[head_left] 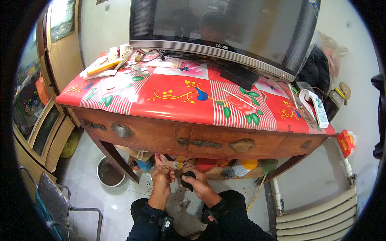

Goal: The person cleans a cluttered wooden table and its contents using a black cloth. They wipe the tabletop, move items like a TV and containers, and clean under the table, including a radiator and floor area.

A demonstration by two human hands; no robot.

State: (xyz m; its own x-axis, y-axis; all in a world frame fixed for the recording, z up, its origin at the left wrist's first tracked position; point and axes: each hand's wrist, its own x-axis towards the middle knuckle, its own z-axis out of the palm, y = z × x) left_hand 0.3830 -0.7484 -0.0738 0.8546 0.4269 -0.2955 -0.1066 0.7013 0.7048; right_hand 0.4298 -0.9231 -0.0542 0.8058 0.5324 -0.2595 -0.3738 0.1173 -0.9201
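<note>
My right hand [202, 186] grips a small dark object [188, 181], soft-looking and perhaps cloth, with the thumb pressed on its near side. To its left, my left hand [162, 182] is raised with the fingers curled and the fingertips drawn together. Anything thin pinched there is too small to make out. The two hands are apart, above my knees and before the front of a wooden table [153, 132]. Below and behind them, tiled floor [120, 205] shows.
A flowered red tablecloth [175, 102] bears coins [140, 70], a white stick [239, 98] and a television [223, 30]. Under the table are a metal basin [110, 171], a yellow-topped container [248, 166] and a green fly swatter [269, 165]. A chair [54, 198] stands left, a radiator [316, 214] right.
</note>
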